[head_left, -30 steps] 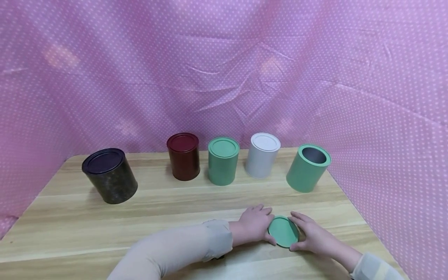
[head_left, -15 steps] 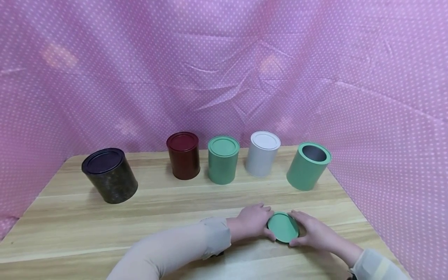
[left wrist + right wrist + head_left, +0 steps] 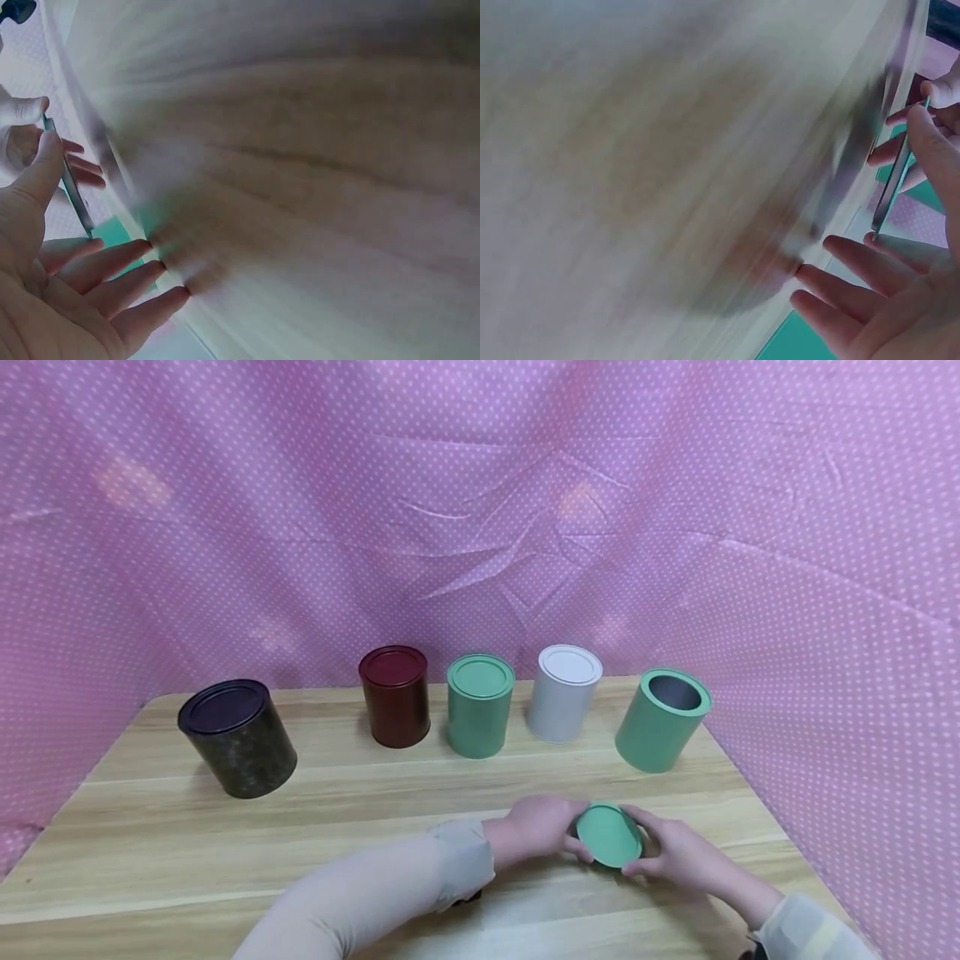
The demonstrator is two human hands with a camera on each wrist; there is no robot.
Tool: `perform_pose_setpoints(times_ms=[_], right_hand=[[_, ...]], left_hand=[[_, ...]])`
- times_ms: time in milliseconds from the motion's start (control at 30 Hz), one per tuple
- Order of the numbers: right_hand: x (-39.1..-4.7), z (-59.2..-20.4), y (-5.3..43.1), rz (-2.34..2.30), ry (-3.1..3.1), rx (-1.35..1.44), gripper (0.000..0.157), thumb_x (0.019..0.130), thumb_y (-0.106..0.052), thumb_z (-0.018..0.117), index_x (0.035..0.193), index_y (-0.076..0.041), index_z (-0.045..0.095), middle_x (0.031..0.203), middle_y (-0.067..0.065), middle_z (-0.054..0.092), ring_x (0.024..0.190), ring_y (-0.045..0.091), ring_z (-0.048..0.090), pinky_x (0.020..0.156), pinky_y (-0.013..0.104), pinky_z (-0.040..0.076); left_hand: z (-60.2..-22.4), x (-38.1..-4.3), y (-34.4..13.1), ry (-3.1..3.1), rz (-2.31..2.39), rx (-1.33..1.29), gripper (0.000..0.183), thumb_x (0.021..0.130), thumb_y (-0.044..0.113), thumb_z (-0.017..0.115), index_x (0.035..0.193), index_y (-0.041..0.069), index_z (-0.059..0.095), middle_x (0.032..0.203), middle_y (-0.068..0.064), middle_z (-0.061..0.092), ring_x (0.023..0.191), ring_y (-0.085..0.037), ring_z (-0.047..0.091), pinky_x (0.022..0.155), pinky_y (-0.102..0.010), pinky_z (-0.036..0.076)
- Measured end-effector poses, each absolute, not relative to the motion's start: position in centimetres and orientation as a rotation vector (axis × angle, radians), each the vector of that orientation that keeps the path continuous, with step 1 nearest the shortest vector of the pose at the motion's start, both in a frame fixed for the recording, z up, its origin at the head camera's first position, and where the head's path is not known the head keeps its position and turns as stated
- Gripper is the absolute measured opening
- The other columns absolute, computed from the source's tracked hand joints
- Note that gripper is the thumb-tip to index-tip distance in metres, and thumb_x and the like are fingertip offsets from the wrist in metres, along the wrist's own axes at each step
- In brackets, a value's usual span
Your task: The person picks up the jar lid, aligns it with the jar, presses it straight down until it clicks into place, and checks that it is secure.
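Note:
A round green lid (image 3: 609, 835) is held between both hands at the front right of the table. My left hand (image 3: 543, 825) pinches its left edge, and my right hand (image 3: 678, 853) pinches the right edge. Seen edge-on in the left wrist view, the thin lid (image 3: 71, 187) sits between thumb and index finger, off the wood, while the other fingertips touch the tabletop or hover close to it. The right wrist view has the lid (image 3: 895, 180) gripped likewise by the right thumb and index finger. Beyond the hands stands an uncovered green can (image 3: 652, 735) with a dark interior.
Along the back of the wooden table (image 3: 337, 827) stand a dark red can (image 3: 396, 710), a lidded green can (image 3: 478, 718) and a white can (image 3: 558, 706). A wider black can (image 3: 251, 756) is at the left. Pink dotted cloth (image 3: 480, 527) hangs around the table.
The green lid has risen off the table and shifted slightly away from the body, with both hands moving along with it. The cans stand where they were.

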State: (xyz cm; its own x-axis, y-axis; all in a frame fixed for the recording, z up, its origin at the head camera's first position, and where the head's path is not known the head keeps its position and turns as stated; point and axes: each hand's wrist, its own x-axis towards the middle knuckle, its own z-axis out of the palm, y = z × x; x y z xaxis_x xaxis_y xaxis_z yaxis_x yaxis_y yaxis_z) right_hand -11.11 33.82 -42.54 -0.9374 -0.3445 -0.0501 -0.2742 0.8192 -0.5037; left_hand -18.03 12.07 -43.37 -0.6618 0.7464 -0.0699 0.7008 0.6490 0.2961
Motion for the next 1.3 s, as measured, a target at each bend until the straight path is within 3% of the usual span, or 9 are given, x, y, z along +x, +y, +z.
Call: perform_pose_setpoints(times_ms=[100,233,267,467,533,700,833,1000,1300], right_hand=[[-11.3,-42.3,34.0,-0.803,2.894,-0.458,0.088,0.070,-0.037,0.084,0.136,0.009,0.047,0.125,0.028,0.061,0.111,0.041,0.061,0.093,0.055,0.049],[-11.8,-41.9,34.3,-0.846,2.953,-0.441,0.083,0.070,-0.032,0.085,0.134,0.008,0.050,0.127,0.026,0.060,0.115,0.044,0.058,0.095,0.058,0.046],[-12.0,-41.8,34.4,-0.860,2.967,-0.451,0.082,0.070,-0.031,0.085,0.134,0.007,0.050,0.127,0.026,0.060,0.115,0.044,0.058,0.095,0.059,0.046],[-12.8,-41.1,34.4,-0.930,3.011,-0.482,0.082,0.072,-0.030,0.084,0.136,0.006,0.048,0.124,0.023,0.063,0.110,0.041,0.062,0.093,0.060,0.047],[-13.1,-40.8,34.4,-0.939,3.025,-0.490,0.084,0.072,-0.031,0.084,0.137,0.007,0.047,0.125,0.025,0.062,0.110,0.042,0.061,0.092,0.060,0.047],[-13.5,-40.0,34.8,-1.018,3.046,-0.503,0.080,0.073,-0.025,0.084,0.137,0.006,0.046,0.132,0.028,0.055,0.114,0.047,0.056,0.093,0.064,0.045],[-13.5,-39.5,35.2,-1.058,3.104,-0.531,0.076,0.073,-0.017,0.084,0.136,0.005,0.048,0.133,0.028,0.054,0.116,0.046,0.054,0.091,0.061,0.048],[-13.6,-39.0,35.5,-1.011,3.189,-0.544,0.074,0.071,-0.014,0.085,0.134,0.004,0.050,0.128,0.024,0.059,0.110,0.034,0.058,0.088,0.053,0.051],[-14.1,-36.7,35.8,-1.186,3.167,-0.471,0.074,0.075,-0.008,0.081,0.140,0.000,0.047,0.134,0.026,0.053,0.117,0.048,0.053,0.095,0.057,0.045]], left_hand=[[-43.1,-18.4,12.1,2.676,0.421,1.173,0.059,0.074,0.055,0.075,0.120,0.022,0.062,0.108,0.008,0.070,0.092,-0.008,0.065,0.067,-0.024,0.052],[-42.7,-19.0,12.1,2.668,0.510,1.140,0.076,0.074,0.055,0.075,0.140,0.025,0.052,0.125,0.006,0.066,0.106,-0.010,0.065,0.077,-0.025,0.053],[-42.6,-19.3,12.1,2.659,0.538,1.138,0.077,0.074,0.054,0.076,0.141,0.025,0.051,0.121,0.005,0.068,0.103,-0.010,0.065,0.076,-0.025,0.053],[-41.6,-20.6,11.9,2.652,0.633,1.111,0.081,0.075,0.051,0.076,0.145,0.023,0.047,0.130,0.003,0.064,0.115,-0.012,0.061,0.089,-0.027,0.053],[-41.3,-21.0,11.8,2.645,0.667,1.097,0.081,0.076,0.050,0.076,0.146,0.024,0.044,0.140,0.004,0.056,0.124,-0.013,0.056,0.097,-0.029,0.050],[-40.8,-21.7,11.7,2.577,0.880,1.101,0.080,0.078,0.045,0.076,0.148,0.026,0.041,0.144,0.004,0.051,0.129,-0.014,0.052,0.105,-0.030,0.045],[-40.5,-22.1,11.9,2.499,1.050,1.119,0.080,0.079,0.044,0.076,0.148,0.026,0.040,0.146,0.003,0.050,0.132,-0.015,0.049,0.107,-0.030,0.042],[-40.0,-22.4,12.3,2.446,1.141,1.103,0.079,0.081,0.043,0.076,0.149,0.029,0.038,0.146,0.004,0.049,0.131,-0.018,0.051,0.106,-0.033,0.043],[-38.6,-23.2,12.9,2.381,1.346,1.064,0.079,0.079,0.039,0.077,0.148,0.035,0.038,0.146,0.006,0.049,0.133,-0.018,0.048,0.109,-0.039,0.041]])
